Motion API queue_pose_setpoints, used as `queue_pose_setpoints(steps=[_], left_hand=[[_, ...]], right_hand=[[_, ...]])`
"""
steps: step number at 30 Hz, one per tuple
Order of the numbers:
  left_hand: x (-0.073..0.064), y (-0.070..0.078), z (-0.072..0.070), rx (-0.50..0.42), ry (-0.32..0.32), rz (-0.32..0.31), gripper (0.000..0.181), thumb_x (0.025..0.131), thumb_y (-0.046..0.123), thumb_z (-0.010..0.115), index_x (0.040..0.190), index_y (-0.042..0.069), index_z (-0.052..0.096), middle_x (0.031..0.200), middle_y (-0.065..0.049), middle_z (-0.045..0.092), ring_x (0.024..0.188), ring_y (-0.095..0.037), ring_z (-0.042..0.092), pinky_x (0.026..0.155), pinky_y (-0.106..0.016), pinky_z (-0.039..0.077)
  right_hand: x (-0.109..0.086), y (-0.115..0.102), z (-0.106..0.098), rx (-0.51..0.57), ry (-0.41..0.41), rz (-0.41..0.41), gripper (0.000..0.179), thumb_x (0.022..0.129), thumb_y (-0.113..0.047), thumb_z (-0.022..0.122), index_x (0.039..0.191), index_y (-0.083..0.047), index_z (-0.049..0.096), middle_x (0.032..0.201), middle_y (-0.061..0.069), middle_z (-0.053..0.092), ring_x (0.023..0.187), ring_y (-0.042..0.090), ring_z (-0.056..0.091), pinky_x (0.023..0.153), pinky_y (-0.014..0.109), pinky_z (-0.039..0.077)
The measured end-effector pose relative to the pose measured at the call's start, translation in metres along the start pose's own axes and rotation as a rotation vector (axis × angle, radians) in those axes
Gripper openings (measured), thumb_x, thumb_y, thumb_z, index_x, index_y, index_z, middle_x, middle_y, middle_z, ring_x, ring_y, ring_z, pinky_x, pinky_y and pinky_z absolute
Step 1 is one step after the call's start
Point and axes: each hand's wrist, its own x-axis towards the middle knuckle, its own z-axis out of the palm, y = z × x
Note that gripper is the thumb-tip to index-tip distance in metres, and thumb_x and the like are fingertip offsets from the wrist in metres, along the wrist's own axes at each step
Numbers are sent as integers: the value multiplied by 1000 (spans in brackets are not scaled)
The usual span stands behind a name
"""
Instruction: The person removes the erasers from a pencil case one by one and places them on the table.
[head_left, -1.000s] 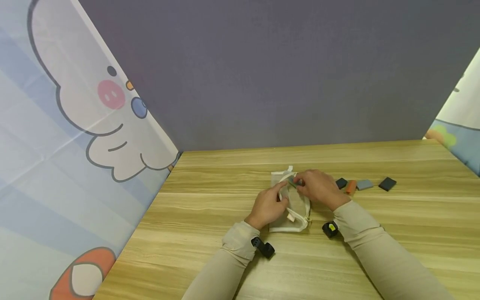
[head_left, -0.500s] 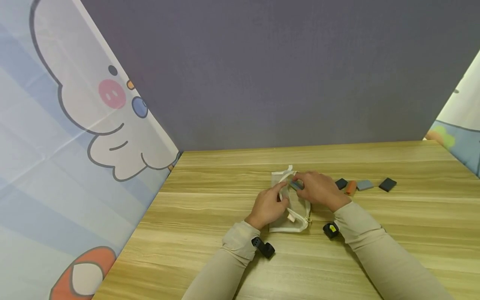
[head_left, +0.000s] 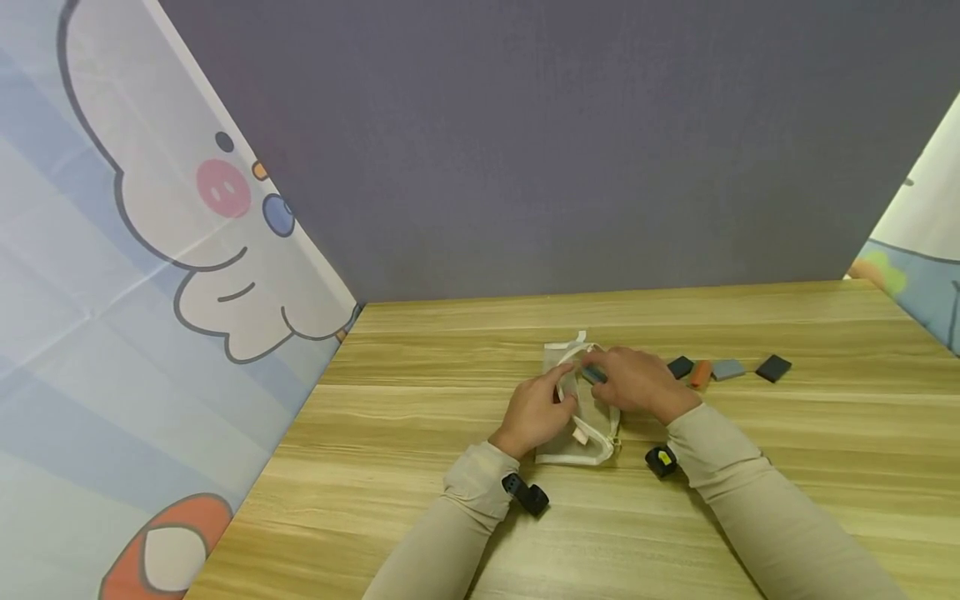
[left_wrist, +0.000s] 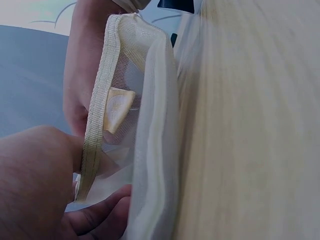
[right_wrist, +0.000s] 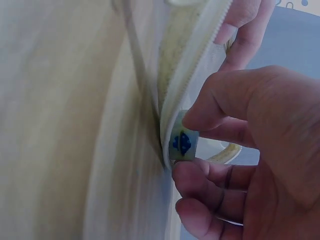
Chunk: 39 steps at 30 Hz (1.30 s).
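A white-edged mesh zip pouch point(head_left: 573, 454) lies on the wooden table with its mouth spread. My left hand point(head_left: 531, 414) grips the near edge of that mouth; in the left wrist view its band point(left_wrist: 95, 130) passes between thumb and fingers. A pale tag point(left_wrist: 118, 107) shows at the pouch's mouth. My right hand point(head_left: 637, 381) pinches a small grey-blue block point(head_left: 594, 373) between thumb and fingers, right at the opening. The block's end point(right_wrist: 183, 142) bears a blue print and sits against the zipper edge point(right_wrist: 187, 80) in the right wrist view.
To the right of my right hand lie a dark flat block point(head_left: 681, 367), an orange one point(head_left: 701, 375), a grey one point(head_left: 728, 370) and another dark one point(head_left: 773, 367). A grey panel point(head_left: 525, 167) rises behind the table; a printed curtain point(head_left: 165, 333) hangs at the left.
My right hand has shifted slightly toward me, and the grey-blue block's tilt has changed a little in its fingers. The left hand keeps its grip on the pouch.
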Motion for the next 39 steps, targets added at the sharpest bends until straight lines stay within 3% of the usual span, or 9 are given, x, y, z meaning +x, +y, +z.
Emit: queue_pose_setpoints(steps=[3,15,22,30,39], left_hand=[[0,0,0,0,2,2,49,97,20,58,147,17,54,58,8,50,48,-7,45,47,-24,36],[-1,0,2,-12,3,7,49,97,20,57,146,17,54,57,8,50,47,-8,44,45,-25,35],[-3,-1,1,-11,4,11,49,98,20,57,146,16,54,55,7,48,46,-9,43,44,-25,33],[-2,1,0,-22,6,9,49,97,21,57,146,17,55,56,8,50,47,-8,45,46,-26,35],[-4,0,0,-21,13,10,50,97,22,57,147,17,54,54,8,48,46,-8,43,45,-25,33]], right_hand=[[-1,0,0,3,12,4,40,94,-23,68,132,-16,62,96,3,64,61,16,50,49,33,36],[-12,2,-4,9,87,5,42,90,-20,70,132,-15,63,76,-8,61,53,10,49,43,30,33],[-17,2,-6,12,124,-5,42,93,-21,69,133,-10,61,76,-8,62,50,8,50,42,30,34],[-26,5,-12,50,186,33,42,93,-19,66,132,-5,56,85,-1,67,50,9,50,41,31,36],[-33,11,-15,49,197,94,43,93,-23,67,127,-3,51,80,-2,64,54,11,53,43,34,39]])
